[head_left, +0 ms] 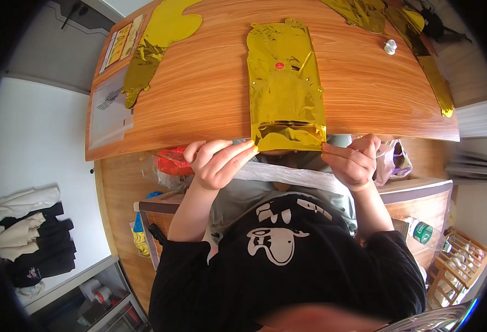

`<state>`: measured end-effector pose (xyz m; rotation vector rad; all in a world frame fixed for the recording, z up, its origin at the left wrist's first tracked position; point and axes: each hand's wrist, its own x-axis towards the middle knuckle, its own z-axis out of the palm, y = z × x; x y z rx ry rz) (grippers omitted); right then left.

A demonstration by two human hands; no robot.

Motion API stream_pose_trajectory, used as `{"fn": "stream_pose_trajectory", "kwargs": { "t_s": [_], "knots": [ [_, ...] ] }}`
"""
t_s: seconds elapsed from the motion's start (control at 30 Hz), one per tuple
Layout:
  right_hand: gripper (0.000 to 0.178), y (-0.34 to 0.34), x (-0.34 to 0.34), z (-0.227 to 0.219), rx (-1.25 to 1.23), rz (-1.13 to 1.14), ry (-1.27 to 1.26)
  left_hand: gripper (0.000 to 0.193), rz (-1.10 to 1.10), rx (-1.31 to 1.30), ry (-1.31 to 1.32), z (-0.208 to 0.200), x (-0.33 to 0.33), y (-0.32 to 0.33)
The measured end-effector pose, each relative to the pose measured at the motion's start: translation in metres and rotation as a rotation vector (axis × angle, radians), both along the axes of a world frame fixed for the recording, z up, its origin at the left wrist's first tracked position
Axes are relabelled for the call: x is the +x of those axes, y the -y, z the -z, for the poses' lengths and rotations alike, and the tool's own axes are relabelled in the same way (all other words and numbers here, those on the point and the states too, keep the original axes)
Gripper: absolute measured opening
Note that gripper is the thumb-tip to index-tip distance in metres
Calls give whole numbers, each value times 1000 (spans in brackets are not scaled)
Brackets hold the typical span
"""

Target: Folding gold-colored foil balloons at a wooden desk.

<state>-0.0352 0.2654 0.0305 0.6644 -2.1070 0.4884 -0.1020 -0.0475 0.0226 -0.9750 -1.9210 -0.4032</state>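
Note:
A flat, deflated gold foil balloon [285,94] lies lengthwise on the wooden table, with a small red round sticker near its middle. Its near end reaches the table's front edge and is creased across, with a shiny band there. My left hand [216,163] pinches the near left corner between thumb and fingers. At the opposite near corner, my right hand [357,164] grips the foil in the same way. Both hands are just off the table's front edge, above my lap.
Another gold foil piece [155,47] lies at the table's left, beside printed cards [123,43] and a clear plastic sleeve [106,119]. More gold foil [433,77] and a small white object [390,47] are at the right. Bags [390,163] sit below the table edge.

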Motion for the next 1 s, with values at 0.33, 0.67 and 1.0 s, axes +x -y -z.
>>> {"fn": "stream_pose_trajectory", "kwargs": {
  "t_s": [0.33, 0.67, 1.0],
  "knots": [
    [23, 0, 3, 3, -22, -6, 17, 8, -25, 2, 59, 2, 4, 2],
    [25, 1, 2, 6, -45, -4, 12, 27, -14, 68, 112, 4, 0, 3],
    [34, 1, 1, 10, -45, -1, 16, 30, -61, 67, 152, 6, -1, 0]
  ]
}}
